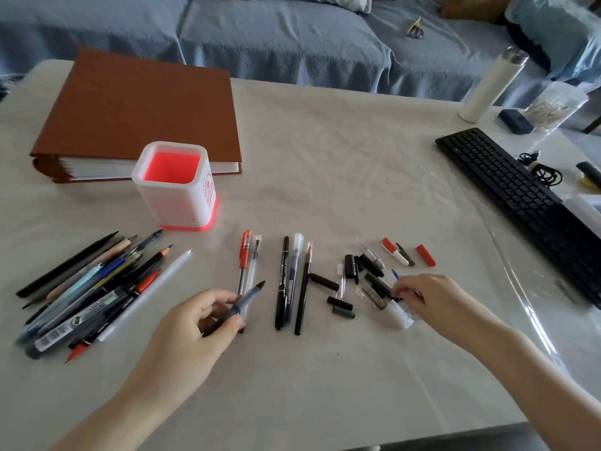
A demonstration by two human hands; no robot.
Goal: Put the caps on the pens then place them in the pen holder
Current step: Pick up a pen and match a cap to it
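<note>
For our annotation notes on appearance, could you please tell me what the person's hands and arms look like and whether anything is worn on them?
Both are bare. The left hand and right hand carry no gloves, and no rings show. The left forearm and right forearm have no sleeve, watch or bracelet up to the frame's edge.

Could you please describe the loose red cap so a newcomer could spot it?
Start at the black keyboard on the right. Left of it lies a scatter of loose caps; the red cap is its rightmost piece, plain red, unlike the red-and-white one.
</note>
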